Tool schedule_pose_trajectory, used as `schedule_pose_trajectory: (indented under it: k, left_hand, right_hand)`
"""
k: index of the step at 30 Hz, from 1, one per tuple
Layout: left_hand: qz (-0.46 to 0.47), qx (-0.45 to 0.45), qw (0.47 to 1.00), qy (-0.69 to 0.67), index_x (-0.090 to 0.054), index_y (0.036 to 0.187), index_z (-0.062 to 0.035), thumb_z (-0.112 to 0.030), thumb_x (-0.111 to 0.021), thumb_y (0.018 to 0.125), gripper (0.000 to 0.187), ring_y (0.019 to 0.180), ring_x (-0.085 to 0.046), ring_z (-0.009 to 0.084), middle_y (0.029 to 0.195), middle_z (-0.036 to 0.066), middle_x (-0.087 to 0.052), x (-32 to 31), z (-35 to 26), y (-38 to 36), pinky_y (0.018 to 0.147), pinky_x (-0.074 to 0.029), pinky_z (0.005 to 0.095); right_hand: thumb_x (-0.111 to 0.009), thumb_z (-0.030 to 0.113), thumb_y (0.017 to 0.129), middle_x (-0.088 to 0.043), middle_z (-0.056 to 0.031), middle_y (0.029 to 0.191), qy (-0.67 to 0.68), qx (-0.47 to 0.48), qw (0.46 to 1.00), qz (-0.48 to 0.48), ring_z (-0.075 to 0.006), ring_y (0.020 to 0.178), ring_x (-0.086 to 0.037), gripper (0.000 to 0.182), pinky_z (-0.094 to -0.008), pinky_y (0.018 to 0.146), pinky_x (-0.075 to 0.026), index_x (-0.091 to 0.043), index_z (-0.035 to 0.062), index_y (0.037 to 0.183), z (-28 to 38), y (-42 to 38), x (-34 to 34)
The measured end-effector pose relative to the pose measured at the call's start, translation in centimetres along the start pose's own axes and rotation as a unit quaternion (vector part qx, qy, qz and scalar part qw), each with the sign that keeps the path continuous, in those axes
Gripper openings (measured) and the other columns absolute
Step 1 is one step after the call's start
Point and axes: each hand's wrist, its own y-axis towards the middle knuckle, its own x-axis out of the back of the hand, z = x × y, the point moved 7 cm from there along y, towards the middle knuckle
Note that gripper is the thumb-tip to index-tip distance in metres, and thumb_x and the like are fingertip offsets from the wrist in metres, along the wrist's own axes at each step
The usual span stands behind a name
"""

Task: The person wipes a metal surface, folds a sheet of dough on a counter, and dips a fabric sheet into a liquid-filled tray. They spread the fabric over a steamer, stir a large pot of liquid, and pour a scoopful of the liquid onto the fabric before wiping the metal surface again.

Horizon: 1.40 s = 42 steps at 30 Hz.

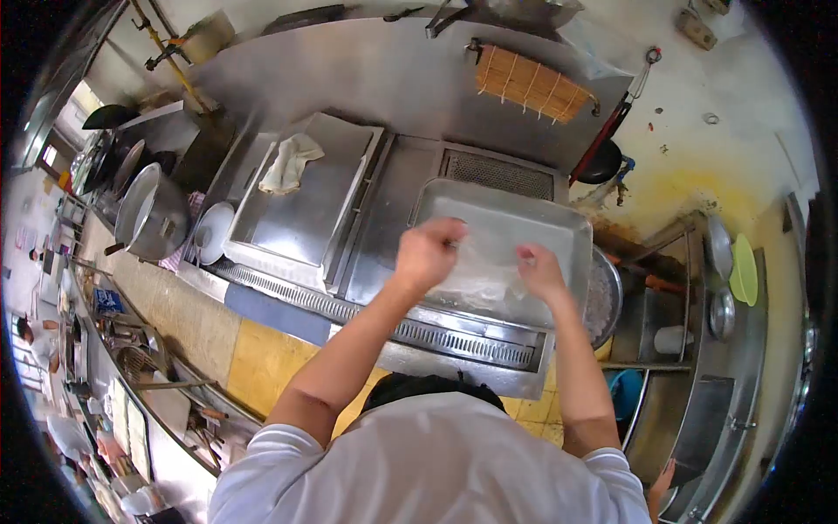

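Observation:
A deep rectangular metal tray [572, 231] sits on the steel counter in front of me. Crumpled, see-through plastic [484, 284], a bag or a sheet, lies in it and seems to stretch up between my hands. Over the tray's left part, my left hand [428, 255] is closed with its fingers curled together. My right hand [543, 272] hovers above the right part, its fingertips pinched. Both appear to grip the plastic, though its edges are blurred and hard to follow.
Left of the tray lies a flat steel cover [305, 210] with a cloth [292, 163] on it. A large pot [153, 214] stands further left. A round metal basin [604, 297] sits beside the tray. Another person's hand [665, 479] shows at lower right, near the sink.

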Motion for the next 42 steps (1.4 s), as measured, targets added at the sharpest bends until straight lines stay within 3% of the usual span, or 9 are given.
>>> schedule_pose_trajectory:
  k: [3, 7, 10, 15, 20, 26, 32, 38, 42]
  left_hand:
    - [0.053, -0.029, 0.998, 0.015, -0.076, 0.102, -0.0092, 0.005, -0.064, 0.075, 0.033, 0.090, -0.073, 0.0312, 0.104, 0.011, -0.075, -2.4, -2.6, -0.5, 0.080, -0.060, 0.0385]
    - [0.000, -0.038, 0.999, 0.026, -0.075, 0.101, -0.0110, -0.001, -0.065, 0.077, 0.027, 0.088, -0.073, 0.0329, 0.102, 0.010, -0.075, 1.0, -2.5, 1.3, 0.078, -0.060, 0.0411]
    - [0.003, 0.045, 0.994, 0.100, -0.075, 0.098, -0.0086, -0.005, -0.064, 0.083, 0.019, 0.090, -0.073, 0.0344, 0.101, 0.013, -0.075, 2.1, 3.8, -0.1, 0.079, -0.059, 0.0425]
    - [0.212, 0.010, 0.940, 0.266, -0.075, 0.096, -0.0106, -0.024, -0.060, 0.092, 0.021, 0.092, -0.071, 0.0376, 0.101, 0.014, -0.074, -6.8, 13.8, -8.1, 0.083, -0.057, 0.0476]
    - [0.415, -0.006, 0.843, 0.341, -0.073, 0.101, -0.0122, -0.026, -0.061, 0.092, 0.020, 0.097, -0.072, 0.0351, 0.105, 0.015, -0.074, -10.8, 11.6, -7.7, 0.087, -0.056, 0.0499]
    - [0.101, -0.022, 0.993, -0.048, -0.070, 0.105, -0.0038, -0.005, -0.064, 0.088, 0.018, 0.092, -0.072, 0.0381, 0.099, 0.021, -0.072, -7.1, -2.2, 0.2, 0.081, -0.057, 0.0464]
    - [-0.018, -0.058, 0.997, -0.046, -0.071, 0.104, -0.0007, 0.005, -0.065, 0.086, 0.019, 0.083, -0.074, 0.0264, 0.089, 0.020, -0.073, 1.0, -2.1, 2.6, 0.077, -0.057, 0.0324]
    - [-0.092, 0.146, 0.985, -0.011, -0.073, 0.102, -0.0006, -0.005, -0.070, 0.091, 0.013, 0.083, -0.075, 0.0306, 0.088, 0.017, -0.075, 5.6, 5.5, -0.6, 0.074, -0.055, 0.0315]
    - [-0.075, 0.216, 0.964, 0.138, -0.073, 0.099, -0.0014, -0.016, -0.070, 0.093, 0.016, 0.081, -0.072, 0.0363, 0.089, 0.019, -0.074, 7.3, 11.1, -2.4, 0.076, -0.055, 0.0388]
  right_hand:
    - [-0.059, 0.008, 0.089, -0.071, -0.0261, 0.113, 0.207, 0.076, 0.975, 0.006, -0.0372, 0.107, -0.069, 0.031, -0.0407, 0.091, -0.053, -0.069, -0.0031, 0.116, 8.2, 0.1, -2.2]
    - [-0.055, 0.007, 0.093, -0.070, -0.0191, 0.093, 0.045, -0.024, 0.998, -0.024, -0.0292, 0.089, -0.067, 0.024, -0.0411, 0.083, -0.052, -0.068, -0.0012, 0.111, -1.8, 0.4, -5.3]
    - [-0.057, 0.008, 0.089, -0.070, -0.0228, 0.092, -0.176, 0.015, 0.983, -0.041, -0.0392, 0.088, -0.067, 0.021, -0.0486, 0.084, -0.052, -0.068, -0.0020, 0.104, -8.1, -0.6, -3.8]
    - [-0.062, 0.010, 0.084, -0.072, -0.0235, 0.096, -0.323, 0.142, 0.928, -0.118, -0.0405, 0.095, -0.068, 0.023, -0.0504, 0.089, -0.054, -0.069, -0.0015, 0.103, -1.4, -4.9, -3.4]
    - [-0.062, 0.010, 0.084, -0.073, -0.0204, 0.103, -0.307, -0.077, 0.942, 0.110, -0.0376, 0.099, -0.070, 0.025, -0.0474, 0.091, -0.055, -0.071, 0.0006, 0.106, -6.9, -2.6, -6.2]
    - [-0.055, 0.010, 0.087, -0.072, -0.0242, 0.100, 0.222, 0.009, 0.975, -0.029, -0.0393, 0.094, -0.070, 0.019, -0.0428, 0.083, -0.054, -0.070, -0.0004, 0.094, 5.9, 0.0, -2.4]
    - [-0.053, 0.006, 0.087, -0.067, -0.0305, 0.091, -0.033, -0.007, 0.999, -0.019, -0.0465, 0.089, -0.067, 0.019, -0.0484, 0.080, -0.052, -0.066, -0.0041, 0.096, 2.0, -1.9, 0.7]
    - [-0.055, 0.007, 0.086, -0.067, -0.0306, 0.096, -0.133, -0.002, 0.990, -0.044, -0.0504, 0.091, -0.065, 0.019, -0.0504, 0.082, -0.053, -0.068, -0.0023, 0.097, -7.4, -2.8, 3.1]
    - [-0.060, 0.008, 0.088, -0.070, -0.0219, 0.083, -0.052, -0.030, 0.996, -0.062, -0.0353, 0.076, -0.070, 0.015, -0.0458, 0.069, -0.055, -0.071, -0.0017, 0.091, -9.2, -2.4, 5.2]
